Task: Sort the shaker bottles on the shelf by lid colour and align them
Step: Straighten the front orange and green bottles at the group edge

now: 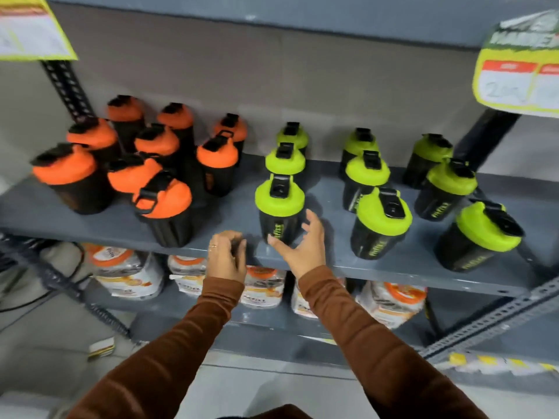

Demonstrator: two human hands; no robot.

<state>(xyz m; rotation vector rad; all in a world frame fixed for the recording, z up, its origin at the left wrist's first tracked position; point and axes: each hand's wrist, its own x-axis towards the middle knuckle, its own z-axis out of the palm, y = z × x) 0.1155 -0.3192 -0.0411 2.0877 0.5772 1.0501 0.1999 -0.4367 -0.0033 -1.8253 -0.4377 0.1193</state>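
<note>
Several black shaker bottles with orange lids (pixel 163 201) crowd the left half of the grey shelf (pixel 230 216), loosely bunched. Several bottles with green lids stand on the right half in three front-to-back rows. The front bottle of the left green row (pixel 279 207) is nearest my hands. My right hand (pixel 302 243) is open, fingers spread, just beside that bottle's lower right, holding nothing. My left hand (pixel 227 258) hovers at the shelf's front edge with its fingers curled in, empty.
White and orange pouches (pixel 124 270) fill the lower shelf. Yellow price cards hang at top left (pixel 30 28) and top right (pixel 520 71). Perforated black uprights (pixel 66 89) frame the shelf. A cable lies on the floor at left.
</note>
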